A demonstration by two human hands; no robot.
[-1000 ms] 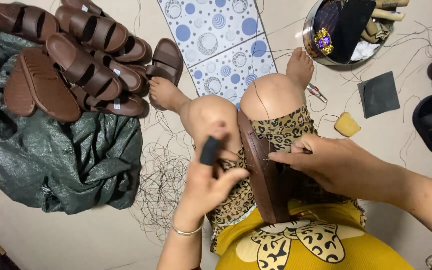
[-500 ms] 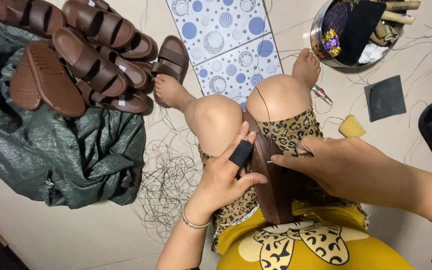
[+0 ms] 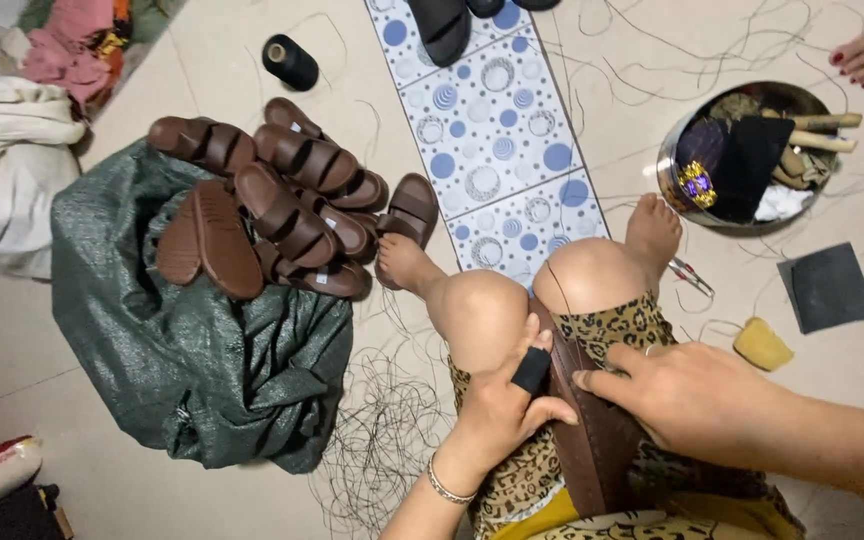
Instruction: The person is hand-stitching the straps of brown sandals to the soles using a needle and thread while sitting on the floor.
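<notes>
Brown sandal sole (image 3: 592, 430) clamped edge-up between the knees; looks stiff, light rubber, best gripped along the rim. Left hand (image 3: 497, 415) closed on its left side, right hand (image 3: 687, 395) pressing the top edge, fingers curled. Finished sandals (image 3: 282, 215) piled on a green sack (image 3: 192, 370), well apart.

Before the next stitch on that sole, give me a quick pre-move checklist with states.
1. Brown sandal sole braced between the knees, edge up: ok.
2. Left hand steadying the sole's near side, black finger guard on a finger: ok.
3. Right hand pressing on the sole's other side, fingertips at the edge: ok.
4. Needle or thread in either grip: cannot tell, too small to see.
5. Small scissors on the floor beside the right foot, free of the hands: ok.
6. Loose thread tangle on the floor near the left wrist, clear of the sole: cannot tell.
</notes>
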